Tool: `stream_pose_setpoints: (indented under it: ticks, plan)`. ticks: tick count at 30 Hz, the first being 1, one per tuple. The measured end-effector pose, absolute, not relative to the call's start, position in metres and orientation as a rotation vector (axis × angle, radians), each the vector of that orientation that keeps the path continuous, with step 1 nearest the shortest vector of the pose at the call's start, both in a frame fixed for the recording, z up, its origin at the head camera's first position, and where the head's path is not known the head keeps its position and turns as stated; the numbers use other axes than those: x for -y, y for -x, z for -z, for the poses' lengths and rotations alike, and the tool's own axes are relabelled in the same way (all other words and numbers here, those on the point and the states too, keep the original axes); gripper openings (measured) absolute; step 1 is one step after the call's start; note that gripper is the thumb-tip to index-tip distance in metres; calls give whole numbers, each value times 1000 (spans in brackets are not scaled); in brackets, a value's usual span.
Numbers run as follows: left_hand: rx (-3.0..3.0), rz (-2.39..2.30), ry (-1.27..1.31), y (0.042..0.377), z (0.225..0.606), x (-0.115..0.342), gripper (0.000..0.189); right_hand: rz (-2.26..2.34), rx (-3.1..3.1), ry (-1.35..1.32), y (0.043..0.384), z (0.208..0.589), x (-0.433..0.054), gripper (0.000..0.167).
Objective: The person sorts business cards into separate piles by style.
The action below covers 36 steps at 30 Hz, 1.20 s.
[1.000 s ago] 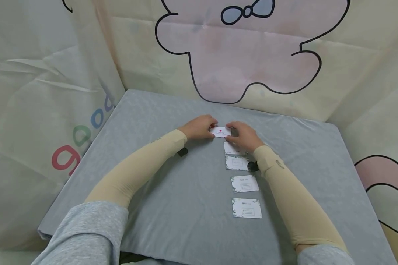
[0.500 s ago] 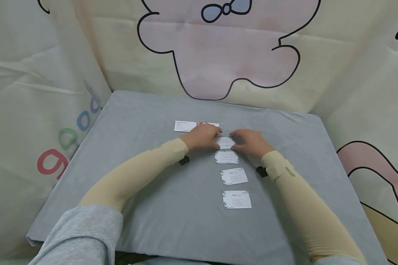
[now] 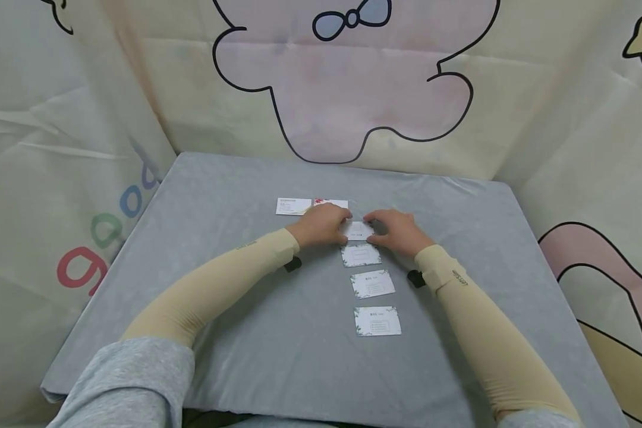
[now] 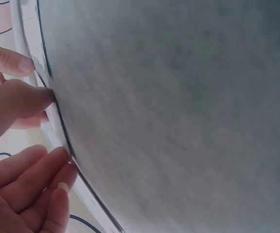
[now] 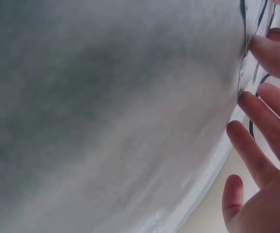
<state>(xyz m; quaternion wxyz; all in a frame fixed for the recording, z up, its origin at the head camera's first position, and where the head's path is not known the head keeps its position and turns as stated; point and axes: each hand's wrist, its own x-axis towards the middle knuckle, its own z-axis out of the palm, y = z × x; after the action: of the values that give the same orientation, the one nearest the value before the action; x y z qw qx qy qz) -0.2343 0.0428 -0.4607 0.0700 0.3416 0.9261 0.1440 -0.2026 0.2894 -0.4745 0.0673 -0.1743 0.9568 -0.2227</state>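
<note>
A column of white business cards lies on the grey cloth in the head view. At its far end is a card [image 3: 359, 230] with its left and right edges between my hands. My left hand [image 3: 323, 224] touches its left side with thumb and fingertips. On the opposite side, my right hand [image 3: 398, 230] has thumb and index finger spread at the right corners. Fairly straight fingers [image 5: 271, 128] show in the right wrist view. Nearer to me lie a second card [image 3: 361, 255], a third card [image 3: 373, 283] and a fourth card [image 3: 377, 321], all with leafy corners.
Beyond my left hand, a plain white card [image 3: 293, 206] and a red-patterned card [image 3: 331, 203] lie side by side, the latter partly covered by the hand. Grey cloth covers the table [image 3: 278, 356]. A printed curtain [image 3: 353, 101] hangs along the back edge.
Both hands have let go of the red-marked card in the back row and come nearer, to the far card of the column. The head view has turned slightly right.
</note>
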Motion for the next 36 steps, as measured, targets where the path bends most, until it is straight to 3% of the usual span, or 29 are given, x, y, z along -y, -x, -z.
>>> stream_pose_setpoints:
  ticks: [17, 36]
  plan:
    - [-2785, -381, -1091, 282, 466, -67, 65, 770, -2920, 310, 231, 479, -298, 57]
    - [-2744, -427, -1104, 290, 468, -73, 64, 706, -2929, 288, 235, 477, -305, 56]
